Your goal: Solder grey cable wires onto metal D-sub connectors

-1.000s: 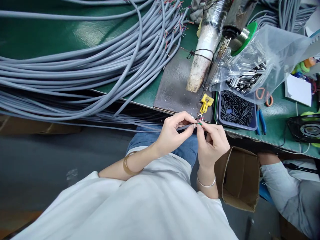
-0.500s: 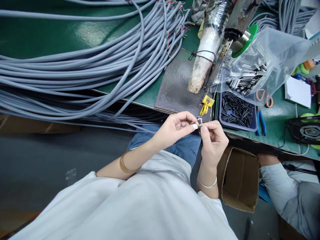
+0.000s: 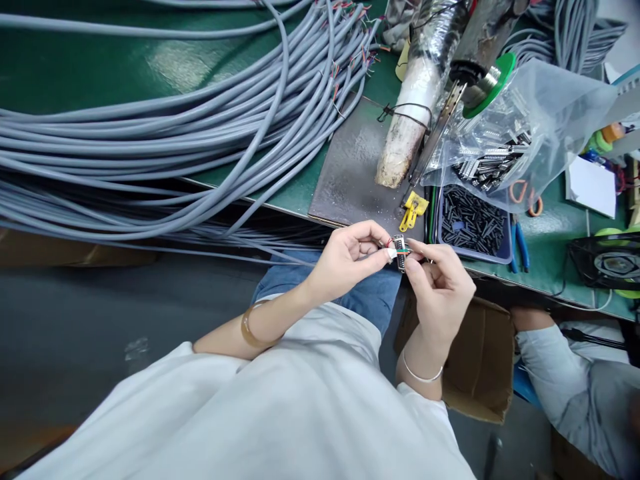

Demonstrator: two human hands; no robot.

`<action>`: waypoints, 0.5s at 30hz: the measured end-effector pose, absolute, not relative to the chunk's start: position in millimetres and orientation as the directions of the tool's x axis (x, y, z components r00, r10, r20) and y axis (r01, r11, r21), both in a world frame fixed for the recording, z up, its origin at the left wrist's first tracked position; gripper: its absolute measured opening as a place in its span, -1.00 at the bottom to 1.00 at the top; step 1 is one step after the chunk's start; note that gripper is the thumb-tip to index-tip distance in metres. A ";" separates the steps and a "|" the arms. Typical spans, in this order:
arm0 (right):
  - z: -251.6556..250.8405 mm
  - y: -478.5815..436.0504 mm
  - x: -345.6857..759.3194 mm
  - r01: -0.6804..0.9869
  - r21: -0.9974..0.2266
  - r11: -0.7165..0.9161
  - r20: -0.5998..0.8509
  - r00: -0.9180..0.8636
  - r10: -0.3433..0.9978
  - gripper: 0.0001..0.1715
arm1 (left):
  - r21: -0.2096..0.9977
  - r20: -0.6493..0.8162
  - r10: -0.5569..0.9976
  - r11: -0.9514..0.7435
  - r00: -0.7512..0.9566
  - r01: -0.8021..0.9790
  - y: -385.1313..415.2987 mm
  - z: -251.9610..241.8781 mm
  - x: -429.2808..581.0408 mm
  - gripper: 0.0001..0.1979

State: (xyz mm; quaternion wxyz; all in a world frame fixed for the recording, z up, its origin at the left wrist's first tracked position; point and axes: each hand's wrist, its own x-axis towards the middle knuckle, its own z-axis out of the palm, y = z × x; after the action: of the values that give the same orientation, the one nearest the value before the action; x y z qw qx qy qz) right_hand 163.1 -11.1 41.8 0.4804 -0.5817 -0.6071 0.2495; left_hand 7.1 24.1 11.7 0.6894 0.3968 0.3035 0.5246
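Note:
My left hand is closed in a pinch at the near edge of the bench, with thin coloured wires coming from its fingertips. Red strands curl just above its fingers. The wires cross a small silver and black multi-pin connector that stands between my two hands. On the other side, thumb and forefinger of my right hand close around the wire ends beside the connector. What supports the connector is hidden by the fingers.
A thick bundle of grey cables covers the bench's left. Ahead are a dark plate, a yellow clip-like piece and a soldering iron. Rightward lie a bin of black tubes, a bag of connectors, blue-handled pliers and a co-worker's arm.
My right hand has shifted right and slightly down, away from the left fingertips. More of the connector and the coloured wires across it now shows. My left hand has hardly moved.

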 end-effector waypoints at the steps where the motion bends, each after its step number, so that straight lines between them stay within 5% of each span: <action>1: 41.1 -11.1 161.5 0.461 -0.866 0.193 0.276 0.120 0.954 -0.86 | 0.868 0.003 0.963 0.132 0.270 -0.478 24.0 11.8 7.1 -0.81; 15: 38.9 -9.9 162.6 0.514 -0.844 0.155 0.178 -0.003 0.984 -0.80 | 0.923 0.038 0.966 0.064 0.255 -0.379 23.6 9.4 7.0 -0.87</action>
State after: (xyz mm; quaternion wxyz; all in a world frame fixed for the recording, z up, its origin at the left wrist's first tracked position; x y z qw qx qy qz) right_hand 162.6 -9.9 38.9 0.4015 -0.5806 -0.6451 0.2924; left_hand 7.0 23.6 9.4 0.6523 0.4497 0.3263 0.5156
